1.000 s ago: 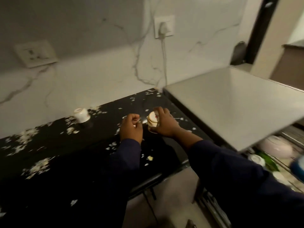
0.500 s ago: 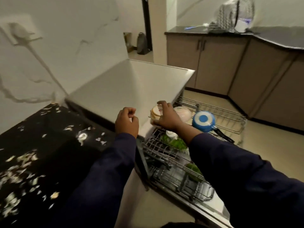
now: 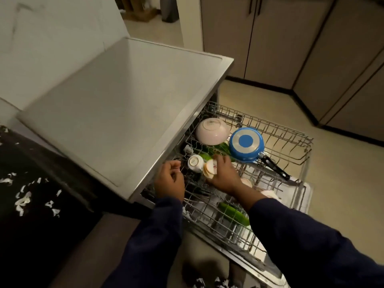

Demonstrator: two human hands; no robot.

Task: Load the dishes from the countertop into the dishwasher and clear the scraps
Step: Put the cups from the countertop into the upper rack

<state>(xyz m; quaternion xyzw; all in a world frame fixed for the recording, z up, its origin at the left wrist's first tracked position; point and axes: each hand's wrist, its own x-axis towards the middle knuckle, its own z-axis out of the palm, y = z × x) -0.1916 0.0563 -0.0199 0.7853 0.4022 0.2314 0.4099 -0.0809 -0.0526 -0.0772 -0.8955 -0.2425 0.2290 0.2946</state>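
right hand (image 3: 223, 175) grips a small cream cup (image 3: 209, 169) on its side over the pulled-out upper rack (image 3: 286, 140), just right of an upturned white cup (image 3: 195, 162). left hand (image 3: 169, 180) loosely curled, holding nothing that shows, at the rack's near-left edge under the steel top's (image 3: 124, 113) overhang. beyond the right hand: upturned bowl (image 3: 212, 132), blue pan (image 3: 246, 144); bare wire further right. black countertop (image 3: 41, 204) with white scraps (image 3: 22, 201) far left. beige floor, cabinets behind.
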